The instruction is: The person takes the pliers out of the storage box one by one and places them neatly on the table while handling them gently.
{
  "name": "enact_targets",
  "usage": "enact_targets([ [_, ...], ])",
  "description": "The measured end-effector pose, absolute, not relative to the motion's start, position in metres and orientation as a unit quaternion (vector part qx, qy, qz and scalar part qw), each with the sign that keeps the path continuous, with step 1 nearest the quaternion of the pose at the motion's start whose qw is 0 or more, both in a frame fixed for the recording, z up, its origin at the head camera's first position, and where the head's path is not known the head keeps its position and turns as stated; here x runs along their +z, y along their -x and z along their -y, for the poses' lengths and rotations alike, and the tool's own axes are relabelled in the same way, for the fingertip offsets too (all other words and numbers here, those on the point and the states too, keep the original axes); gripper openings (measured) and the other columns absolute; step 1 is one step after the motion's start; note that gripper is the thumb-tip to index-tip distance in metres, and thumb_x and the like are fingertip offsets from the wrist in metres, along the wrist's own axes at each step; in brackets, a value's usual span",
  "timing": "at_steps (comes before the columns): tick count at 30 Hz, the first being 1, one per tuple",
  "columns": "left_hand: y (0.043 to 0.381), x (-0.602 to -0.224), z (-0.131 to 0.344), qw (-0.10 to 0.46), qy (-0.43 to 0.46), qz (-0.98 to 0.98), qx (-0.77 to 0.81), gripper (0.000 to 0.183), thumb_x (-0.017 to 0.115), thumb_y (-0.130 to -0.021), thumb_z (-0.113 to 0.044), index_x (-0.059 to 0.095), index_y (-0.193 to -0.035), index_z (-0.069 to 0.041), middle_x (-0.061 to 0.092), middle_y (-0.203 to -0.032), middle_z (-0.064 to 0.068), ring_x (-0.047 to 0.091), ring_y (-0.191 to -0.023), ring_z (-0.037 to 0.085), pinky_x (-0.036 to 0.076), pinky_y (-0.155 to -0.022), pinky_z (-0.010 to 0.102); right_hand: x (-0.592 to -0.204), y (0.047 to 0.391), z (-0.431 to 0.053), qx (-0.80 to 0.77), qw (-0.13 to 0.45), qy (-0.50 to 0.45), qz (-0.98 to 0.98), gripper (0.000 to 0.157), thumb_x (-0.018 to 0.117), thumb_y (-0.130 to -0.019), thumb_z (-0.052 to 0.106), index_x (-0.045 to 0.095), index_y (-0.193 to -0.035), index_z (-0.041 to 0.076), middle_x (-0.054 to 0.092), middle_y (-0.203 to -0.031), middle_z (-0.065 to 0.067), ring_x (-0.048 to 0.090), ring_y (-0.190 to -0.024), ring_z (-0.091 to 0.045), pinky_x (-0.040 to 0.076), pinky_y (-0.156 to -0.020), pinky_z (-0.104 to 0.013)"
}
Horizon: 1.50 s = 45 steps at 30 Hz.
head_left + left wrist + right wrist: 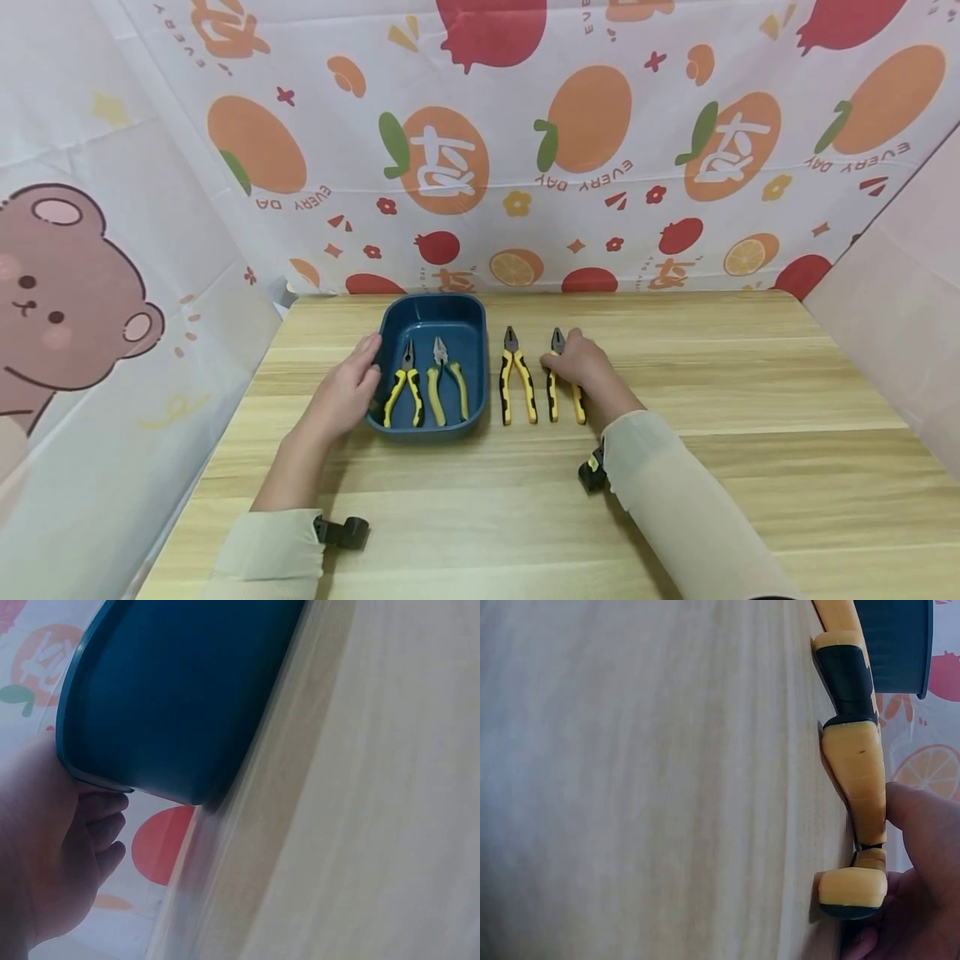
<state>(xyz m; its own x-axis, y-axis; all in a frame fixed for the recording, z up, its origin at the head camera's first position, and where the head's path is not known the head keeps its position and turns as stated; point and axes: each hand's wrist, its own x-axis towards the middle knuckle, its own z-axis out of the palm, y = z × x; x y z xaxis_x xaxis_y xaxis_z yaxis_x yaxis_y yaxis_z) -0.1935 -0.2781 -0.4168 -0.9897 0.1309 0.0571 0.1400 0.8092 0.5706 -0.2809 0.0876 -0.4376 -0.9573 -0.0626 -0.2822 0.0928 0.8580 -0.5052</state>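
left hand (348, 387): loosely open, fingers slightly bent, set against the outer left wall of the blue tray (427, 435); its forearm reaches forward from the tabletop's near left corner, slanting to the right. right hand (581, 362): palm down, thumb and fingers closed around the handles of the rightmost pliers (552, 392), which lie flat; its forearm slants forward and left from the near edge. a black wrist camera (352, 533) sits at the left cuff, another at the right. between the hands, just right of the tray, lie the loose pliers (506, 383), jaws toward the far edge. the tray stands by that edge, left of its middle, holding the long-nosed pliers (412, 379) and the dull-yellow pliers (435, 392) side by side. beyond the tabletop (750, 400) hangs a fruit-printed cloth (517, 202).
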Motion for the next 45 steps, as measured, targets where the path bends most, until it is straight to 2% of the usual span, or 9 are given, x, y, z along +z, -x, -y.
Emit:
enact_targets([
  [8,0.194,-0.415,0.280,0.012,0.071,0.951,-0.300,0.055,0.035,-0.105,-0.021,0.024,-0.156,-0.005,0.021,-0.163,0.014,0.016,-0.152,0.031,0.021,-0.120,0.055,-0.437,0.283,-0.086,-0.275,0.144,-0.004,-0.950,0.078,0.061,-0.089,0.046,0.033,-0.140,-0.006,0.053,-0.132,-0.028,0.057,-0.115,-0.037,0.050,-0.097,-0.048],
  [11,0.194,-0.415,0.281,0.013,0.071,0.952,-0.299,0.055,0.035,-0.105,-0.021,0.024,-0.156,-0.006,0.020,-0.163,0.013,0.016,-0.152,0.031,0.021,-0.121,0.054,-0.436,0.283,-0.089,-0.299,0.143,-0.002,-0.944,0.069,0.061,-0.089,0.049,0.041,-0.128,-0.004,0.057,-0.114,-0.024,0.058,-0.097,-0.032,0.053,-0.082,-0.042],
  [15,0.195,-0.416,0.281,0.009,0.073,0.952,-0.299,0.055,0.033,-0.105,-0.021,0.023,-0.156,-0.006,0.019,-0.164,0.012,0.015,-0.152,0.031,0.021,-0.121,0.055,-0.434,0.283,-0.094,-0.338,0.140,-0.002,-0.931,0.059,0.058,-0.091,0.052,0.042,-0.113,-0.001,0.052,-0.096,-0.017,0.052,-0.079,-0.027,0.046,-0.067,-0.035],
  [18,0.194,-0.416,0.281,0.008,0.072,0.952,-0.298,0.055,0.033,-0.105,-0.021,0.023,-0.156,-0.006,0.019,-0.164,0.012,0.016,-0.152,0.032,0.021,-0.120,0.055,-0.428,0.280,-0.090,-0.344,0.103,0.000,-0.933,0.061,0.056,-0.093,0.050,0.041,-0.126,0.000,0.056,-0.112,-0.019,0.057,-0.093,-0.030,0.050,-0.078,-0.040],
  [22,0.193,-0.417,0.281,0.009,0.070,0.952,-0.297,0.055,0.034,-0.105,-0.022,0.024,-0.156,-0.006,0.019,-0.163,0.012,0.016,-0.152,0.032,0.021,-0.120,0.055,-0.412,0.272,-0.061,-0.353,0.009,0.038,-0.935,0.065,0.057,-0.094,0.043,0.036,-0.145,0.009,0.052,-0.141,-0.015,0.057,-0.117,-0.036,0.051,-0.094,-0.052],
  [27,0.192,-0.421,0.281,0.014,0.072,0.951,-0.301,0.054,0.035,-0.104,-0.020,0.025,-0.155,-0.004,0.021,-0.163,0.013,0.017,-0.151,0.031,0.021,-0.120,0.055,-0.393,0.254,-0.005,-0.325,-0.051,0.160,-0.931,0.056,0.062,-0.094,0.036,0.044,-0.143,0.017,0.059,-0.133,-0.007,0.061,-0.111,-0.026,0.055,-0.090,-0.046],
  [34,0.190,-0.424,0.277,0.011,0.071,0.949,-0.306,0.054,0.036,-0.105,-0.020,0.026,-0.155,-0.004,0.023,-0.163,0.013,0.018,-0.151,0.030,0.023,-0.120,0.054,-0.393,0.234,0.052,-0.202,-0.024,0.293,-0.934,0.053,0.062,-0.094,0.041,0.049,-0.141,0.020,0.058,-0.130,-0.005,0.058,-0.112,-0.020,0.055,-0.095,-0.040],
  [39,0.189,-0.424,0.275,0.012,0.071,0.949,-0.307,0.054,0.037,-0.105,-0.020,0.027,-0.155,-0.004,0.023,-0.163,0.012,0.018,-0.151,0.029,0.023,-0.120,0.053,-0.406,0.233,0.067,-0.154,0.022,0.286,-0.946,0.054,0.062,-0.093,0.045,0.050,-0.141,0.023,0.056,-0.134,-0.006,0.056,-0.118,-0.023,0.053,-0.099,-0.044],
  [45,0.189,-0.419,0.277,0.011,0.067,0.950,-0.305,0.054,0.035,-0.105,-0.022,0.025,-0.156,-0.006,0.021,-0.164,0.011,0.017,-0.152,0.028,0.022,-0.121,0.053,-0.411,0.234,0.075,-0.085,0.022,0.276,-0.957,0.057,0.061,-0.091,0.053,0.051,-0.140,0.026,0.056,-0.134,-0.006,0.056,-0.115,-0.023,0.051,-0.100,-0.044],
])
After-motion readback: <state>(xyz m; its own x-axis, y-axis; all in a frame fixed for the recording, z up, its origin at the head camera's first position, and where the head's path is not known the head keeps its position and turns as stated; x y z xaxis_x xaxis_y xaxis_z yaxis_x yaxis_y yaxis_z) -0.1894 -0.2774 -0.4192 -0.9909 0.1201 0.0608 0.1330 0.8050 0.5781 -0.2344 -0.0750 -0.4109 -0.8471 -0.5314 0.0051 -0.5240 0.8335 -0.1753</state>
